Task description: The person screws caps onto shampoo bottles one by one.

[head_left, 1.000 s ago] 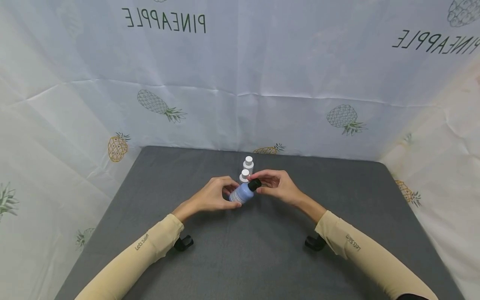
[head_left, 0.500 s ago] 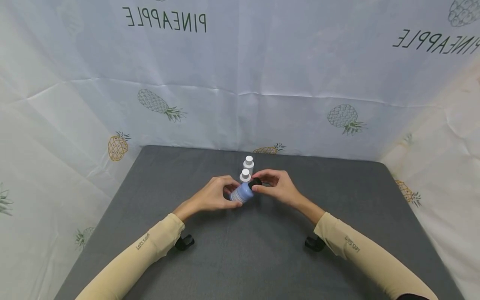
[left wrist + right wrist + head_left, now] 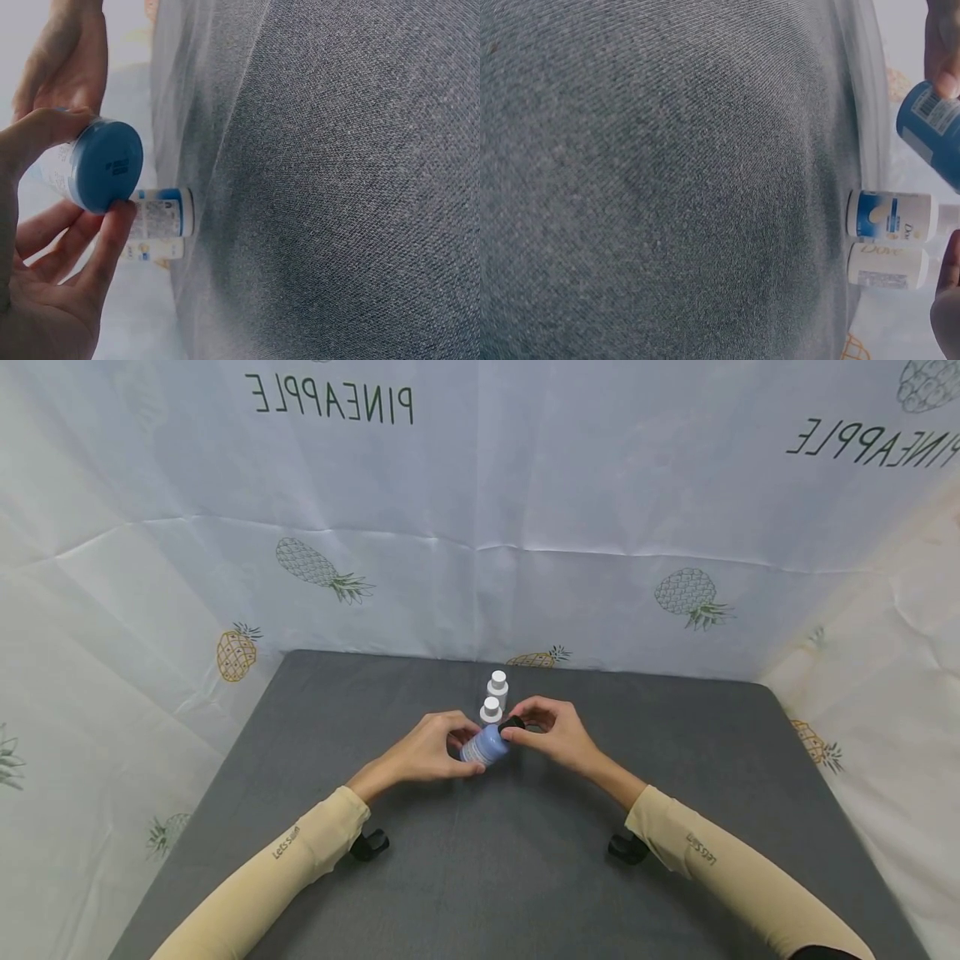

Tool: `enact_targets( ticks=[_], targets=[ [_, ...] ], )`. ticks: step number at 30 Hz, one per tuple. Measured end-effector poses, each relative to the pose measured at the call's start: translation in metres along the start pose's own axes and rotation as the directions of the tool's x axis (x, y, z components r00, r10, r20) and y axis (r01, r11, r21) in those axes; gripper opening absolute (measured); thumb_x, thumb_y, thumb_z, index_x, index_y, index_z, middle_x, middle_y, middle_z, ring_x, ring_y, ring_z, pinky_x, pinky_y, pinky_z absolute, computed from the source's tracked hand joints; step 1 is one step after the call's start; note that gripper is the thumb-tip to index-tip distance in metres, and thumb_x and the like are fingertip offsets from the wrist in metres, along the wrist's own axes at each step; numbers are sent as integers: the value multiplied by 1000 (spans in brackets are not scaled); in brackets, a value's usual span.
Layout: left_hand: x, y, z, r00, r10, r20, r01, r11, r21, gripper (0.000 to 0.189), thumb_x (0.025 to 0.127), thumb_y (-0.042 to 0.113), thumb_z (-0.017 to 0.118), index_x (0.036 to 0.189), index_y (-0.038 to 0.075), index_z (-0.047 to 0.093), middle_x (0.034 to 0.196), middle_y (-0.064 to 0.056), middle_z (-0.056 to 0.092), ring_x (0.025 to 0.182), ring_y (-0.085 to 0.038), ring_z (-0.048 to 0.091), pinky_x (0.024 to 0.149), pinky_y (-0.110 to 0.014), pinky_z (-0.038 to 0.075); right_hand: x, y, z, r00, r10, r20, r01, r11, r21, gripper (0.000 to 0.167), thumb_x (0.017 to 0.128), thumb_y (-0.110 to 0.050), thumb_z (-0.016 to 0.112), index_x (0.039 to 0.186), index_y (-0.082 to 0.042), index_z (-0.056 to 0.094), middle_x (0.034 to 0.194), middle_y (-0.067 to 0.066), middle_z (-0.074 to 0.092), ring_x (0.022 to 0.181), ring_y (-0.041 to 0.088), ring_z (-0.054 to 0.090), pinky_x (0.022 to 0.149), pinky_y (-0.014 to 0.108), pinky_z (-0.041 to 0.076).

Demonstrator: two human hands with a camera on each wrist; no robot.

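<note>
A light blue bottle [image 3: 484,747] with a black cap [image 3: 512,724] is tilted above the table, its cap toward the upper right. My left hand [image 3: 431,748] grips the bottle's body between thumb and fingers. The thumb and fingers of my right hand [image 3: 553,728] pinch the cap and partly hide it. In the left wrist view the bottle's round blue base [image 3: 111,166] faces the camera. Just behind it stand two upright white bottles with white caps, a nearer one [image 3: 491,713] and a farther one [image 3: 498,689].
The dark grey cloth-covered table [image 3: 480,877] reaches to a pale curtain [image 3: 480,593] printed with pineapples at the back and sides. Black wrist mounts hang under the left sleeve [image 3: 322,831] and the right sleeve [image 3: 690,835]. In the right wrist view a white bottle [image 3: 915,217] bears a blue label.
My right thumb has shifted left over the black cap, covering more of it, and the right fingers have moved slightly around it. The left hand and the bottle stay nearly still.
</note>
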State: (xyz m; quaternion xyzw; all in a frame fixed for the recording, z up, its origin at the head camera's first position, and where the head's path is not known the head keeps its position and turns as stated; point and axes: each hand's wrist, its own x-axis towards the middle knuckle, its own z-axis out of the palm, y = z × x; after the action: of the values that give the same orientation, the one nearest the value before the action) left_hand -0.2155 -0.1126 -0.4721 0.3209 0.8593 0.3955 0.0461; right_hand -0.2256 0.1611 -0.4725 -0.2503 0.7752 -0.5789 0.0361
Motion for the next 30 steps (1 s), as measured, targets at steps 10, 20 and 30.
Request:
enact_targets(
  ticks=[10, 20, 30],
  targets=[
    [-1, 1, 2, 1000, 9, -3, -9, 1000, 5, 42, 84, 22, 93, 120, 5, 77, 109, -6, 76, 98, -12, 72, 88, -33, 68, -2, 0, 3, 999, 36, -32, -37, 999, -33, 22, 95, -11, 84, 113, -3, 74, 113, 15, 73, 101, 10, 69, 95, 22, 60],
    [-3, -1, 3, 1000, 4, -9, -4, 1000, 10, 42, 84, 22, 93, 119, 4, 77, 109, -6, 76, 97, -12, 71, 88, -32, 68, -3, 0, 6, 998, 46, -42, -48, 998, -39, 21, 94, -12, 85, 111, -7, 75, 113, 15, 73, 100, 11, 69, 94, 24, 61],
    [-4, -1, 4, 1000, 1, -13, -1, 1000, 0, 43, 84, 22, 93, 120, 5, 77, 109, -5, 76, 97, -12, 71, 88, -29, 67, -5, -1, 5, 999, 51, -14, -51, 998, -21, 31, 95, -17, 86, 121, -4, 75, 123, 18, 76, 110, 8, 71, 103, 23, 59]
  ],
)
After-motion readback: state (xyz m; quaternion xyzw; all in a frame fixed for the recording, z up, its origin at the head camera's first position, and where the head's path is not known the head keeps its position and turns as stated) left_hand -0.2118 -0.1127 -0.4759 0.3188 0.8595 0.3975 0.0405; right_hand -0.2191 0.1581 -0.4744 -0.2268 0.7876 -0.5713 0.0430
